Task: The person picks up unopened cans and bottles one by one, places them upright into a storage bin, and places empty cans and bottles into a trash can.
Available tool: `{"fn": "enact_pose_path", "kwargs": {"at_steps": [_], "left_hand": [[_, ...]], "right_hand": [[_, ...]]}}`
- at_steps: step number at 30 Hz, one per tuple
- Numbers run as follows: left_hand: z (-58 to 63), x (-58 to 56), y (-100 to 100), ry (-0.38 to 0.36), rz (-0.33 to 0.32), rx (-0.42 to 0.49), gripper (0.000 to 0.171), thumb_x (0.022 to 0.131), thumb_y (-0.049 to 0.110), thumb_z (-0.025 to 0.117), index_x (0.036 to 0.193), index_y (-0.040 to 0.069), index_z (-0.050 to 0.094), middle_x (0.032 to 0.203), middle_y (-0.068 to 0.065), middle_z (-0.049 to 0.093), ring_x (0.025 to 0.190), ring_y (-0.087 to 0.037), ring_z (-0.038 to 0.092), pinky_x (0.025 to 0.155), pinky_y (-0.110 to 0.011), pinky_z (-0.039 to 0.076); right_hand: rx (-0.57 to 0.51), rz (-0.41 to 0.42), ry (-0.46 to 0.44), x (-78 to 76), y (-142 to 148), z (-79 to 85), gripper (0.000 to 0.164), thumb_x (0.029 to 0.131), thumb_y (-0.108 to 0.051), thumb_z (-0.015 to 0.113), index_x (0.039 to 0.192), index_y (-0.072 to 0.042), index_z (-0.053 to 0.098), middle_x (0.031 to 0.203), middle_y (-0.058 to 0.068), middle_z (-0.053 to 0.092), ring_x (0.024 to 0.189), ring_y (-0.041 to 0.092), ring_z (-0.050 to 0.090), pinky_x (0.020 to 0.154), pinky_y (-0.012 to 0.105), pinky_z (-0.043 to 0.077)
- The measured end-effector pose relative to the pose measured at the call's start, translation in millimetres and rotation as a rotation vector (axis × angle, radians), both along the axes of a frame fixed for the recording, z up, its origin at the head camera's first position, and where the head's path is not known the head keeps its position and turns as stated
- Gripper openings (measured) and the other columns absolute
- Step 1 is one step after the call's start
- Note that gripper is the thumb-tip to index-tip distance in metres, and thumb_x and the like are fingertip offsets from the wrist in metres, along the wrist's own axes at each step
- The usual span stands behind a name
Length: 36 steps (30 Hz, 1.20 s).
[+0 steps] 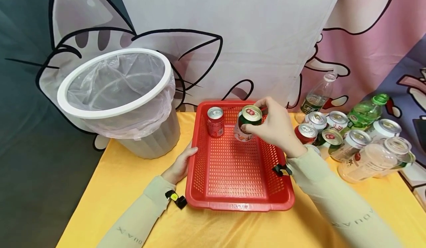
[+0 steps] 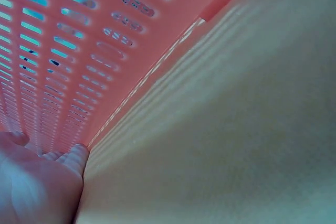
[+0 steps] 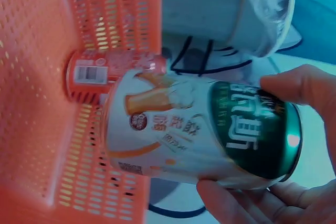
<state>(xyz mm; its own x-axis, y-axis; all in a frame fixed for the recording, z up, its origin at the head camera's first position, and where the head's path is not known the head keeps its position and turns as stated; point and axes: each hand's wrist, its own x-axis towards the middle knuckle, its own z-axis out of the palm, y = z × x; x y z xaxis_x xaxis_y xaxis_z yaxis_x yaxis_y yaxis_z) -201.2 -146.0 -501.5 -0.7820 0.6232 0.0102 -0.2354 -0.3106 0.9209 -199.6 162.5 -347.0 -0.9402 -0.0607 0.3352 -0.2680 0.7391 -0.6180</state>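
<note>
Basket (image 1: 236,174) has room nearside; right grip (image 1: 279,126) clamps can (image 1: 250,117), left grip (image 1: 179,165) at edge unclear.

The right grip (image 1: 279,128) holds a green-and-white can (image 1: 249,120) over a red basket (image 1: 236,170); the left grip (image 1: 180,165) touches the basket's side.

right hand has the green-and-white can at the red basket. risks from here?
The right hand grips the green-and-white can near its top; a slip could drop or tip it.
The upright red can stands nearby in the basket; a sideways bump might topple it.
The left hand touches the basket's side; a push could shift it on the yellow cloth.
</note>
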Motion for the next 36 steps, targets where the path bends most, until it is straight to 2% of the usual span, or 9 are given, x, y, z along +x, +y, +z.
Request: {"fn": "enact_pose_path", "kwargs": {"at_steps": [8,16,24,36], "left_hand": [[0.4,1.4,-1,-0.002,-0.003,-0.002,0.076,0.103,0.034,0.042,0.166,0.02,0.001,0.15,-0.031,0.029,0.12,-0.026,0.057,0.094,-0.04,0.058],[0.5,0.5,-1,-0.011,-0.01,-0.016,0.074,0.103,0.032,0.038,0.166,0.021,0.0,0.15,-0.027,0.031,0.12,-0.025,0.057,0.094,-0.039,0.058],[-0.7,1.6,1,0.004,-0.012,0.0,0.071,0.104,0.029,0.036,0.164,0.016,0.002,0.143,-0.022,0.04,0.117,-0.024,0.059,0.093,-0.039,0.058],[-1.7,2.1,0,0.007,-0.002,0.009,0.071,0.104,0.031,0.037,0.164,0.017,0.002,0.142,-0.02,0.042,0.116,-0.022,0.06,0.093,-0.038,0.058]], "right_hand": [[0.076,-0.026,-0.104,-32.2,-12,-22.1,0.058,0.07,-0.031,0.088,0.114,-0.008,0.058,0.104,0.01,0.065,0.094,0.029,0.061,0.085,0.046,0.051],[0.105,-0.049,-0.193,-52.4,-25,-35.0,0.056,0.069,-0.031,0.09,0.109,-0.01,0.056,0.099,0.008,0.065,0.089,0.028,0.062,0.077,0.042,0.054],[0.128,-0.04,-0.248,-61.2,-29,-46.7,0.055,0.071,-0.03,0.089,0.112,-0.006,0.063,0.107,0.01,0.062,0.095,0.029,0.059,0.084,0.043,0.052],[0.098,-0.032,-0.217,-70.1,-33,-53.1,0.058,0.073,-0.031,0.089,0.116,-0.005,0.062,0.109,0.011,0.06,0.098,0.03,0.06,0.087,0.045,0.054]]}}
